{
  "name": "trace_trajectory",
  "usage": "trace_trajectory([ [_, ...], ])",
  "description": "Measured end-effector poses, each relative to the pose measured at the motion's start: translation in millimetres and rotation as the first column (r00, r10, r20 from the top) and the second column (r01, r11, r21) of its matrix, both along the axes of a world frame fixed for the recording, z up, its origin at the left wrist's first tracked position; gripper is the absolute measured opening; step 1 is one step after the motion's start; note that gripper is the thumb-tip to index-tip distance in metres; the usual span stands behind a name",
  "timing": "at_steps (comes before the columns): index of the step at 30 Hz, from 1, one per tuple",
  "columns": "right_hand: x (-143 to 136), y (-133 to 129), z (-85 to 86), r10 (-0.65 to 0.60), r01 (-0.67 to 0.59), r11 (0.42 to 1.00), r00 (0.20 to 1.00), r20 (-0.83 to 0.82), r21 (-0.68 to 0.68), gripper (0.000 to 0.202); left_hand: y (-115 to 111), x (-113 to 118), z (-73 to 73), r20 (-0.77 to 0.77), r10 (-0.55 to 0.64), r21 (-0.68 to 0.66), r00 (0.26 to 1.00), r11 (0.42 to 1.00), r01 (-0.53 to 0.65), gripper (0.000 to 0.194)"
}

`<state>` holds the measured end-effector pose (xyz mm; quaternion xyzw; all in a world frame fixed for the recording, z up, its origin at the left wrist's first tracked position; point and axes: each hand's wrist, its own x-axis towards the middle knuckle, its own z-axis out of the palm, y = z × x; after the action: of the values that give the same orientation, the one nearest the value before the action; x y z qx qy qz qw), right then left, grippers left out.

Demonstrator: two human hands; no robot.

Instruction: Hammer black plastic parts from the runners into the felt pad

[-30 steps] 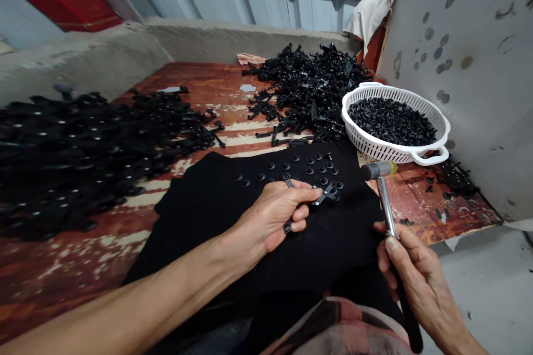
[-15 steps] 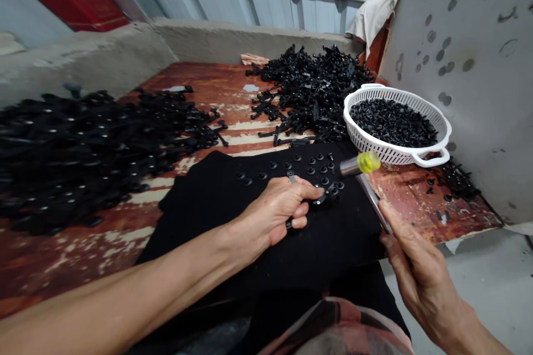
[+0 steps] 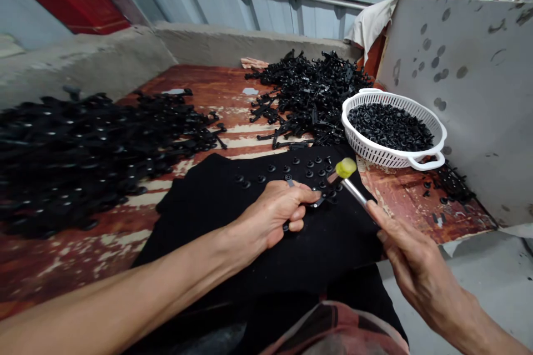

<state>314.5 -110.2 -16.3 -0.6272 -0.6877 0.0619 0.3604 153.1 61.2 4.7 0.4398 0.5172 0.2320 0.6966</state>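
My left hand (image 3: pixel 281 208) is closed on a black jointed part (image 3: pixel 317 201), whose ends stick out past the fingers, and presses it down on the black cloth (image 3: pixel 258 255). Several small round black pieces (image 3: pixel 310 173) stand on the cloth just beyond that hand. My right hand (image 3: pixel 410 252) is wrapped round the metal handle of a hammer (image 3: pixel 353 191). The hammer's head, with a yellow-green face, hangs just above the round pieces, up and to the right of my left fingertips.
Heaps of black parts lie at the left (image 3: pixel 75 155) and at the back (image 3: pixel 312 89) of the worn red-brown table (image 3: pixel 208 75). A white basket (image 3: pixel 439 133) full of small black pieces stands at the right, near a spotted grey panel (image 3: pixel 470 83).
The hammer head has swung to the left and tilted, coming closer to my left fingers. My left hand keeps its grip on the part. The view has shifted slightly.
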Motion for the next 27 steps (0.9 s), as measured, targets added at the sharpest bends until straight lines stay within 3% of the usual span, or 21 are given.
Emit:
trace_trajectory([
  [4,-2,-3,0.5,-0.099,0.106,0.98,0.994,-0.051,0.166,0.071,-1,1,1.1,-0.051,0.032,-0.001,0.998,0.999,-0.032,0.026],
  [9,2,2,0.9,0.012,-0.008,0.994,0.999,0.038,-0.108,0.06,1,0,-1.9,-0.025,0.001,0.021,1.0,1.0,-0.001,0.026],
  [12,-1,1,6.8,-0.025,0.028,0.998,0.998,-0.051,0.06,0.064,0,0,-1.6,-0.041,0.02,0.019,0.999,1.0,-0.019,0.025],
  [16,-6,-6,6.8,-0.111,0.13,0.961,0.99,-0.088,0.245,0.073,-1,0,-0.5,-0.076,0.016,0.032,0.997,0.999,-0.013,0.022],
  [18,-5,-6,1.8,-0.103,0.112,0.975,0.993,-0.056,0.191,0.071,0,1,-1.0,-0.096,0.013,0.041,0.995,0.999,-0.009,0.02],
  [22,0,-2,-5.2,0.002,-0.002,0.994,1.0,0.007,-0.108,0.057,1,-2,-0.6,-0.127,-0.026,0.054,0.992,0.998,0.034,0.016],
  [24,1,-3,-4.5,-0.015,0.008,0.997,0.996,-0.091,-0.08,0.055,0,-6,3.6,-0.162,-0.054,0.052,0.985,0.997,0.063,0.017],
  [27,-1,-13,-4.5,-0.134,0.148,0.989,0.927,-0.351,0.012,0.053,-6,-13,14.4,-0.194,-0.109,0.031,0.975,0.993,0.117,0.023],
])
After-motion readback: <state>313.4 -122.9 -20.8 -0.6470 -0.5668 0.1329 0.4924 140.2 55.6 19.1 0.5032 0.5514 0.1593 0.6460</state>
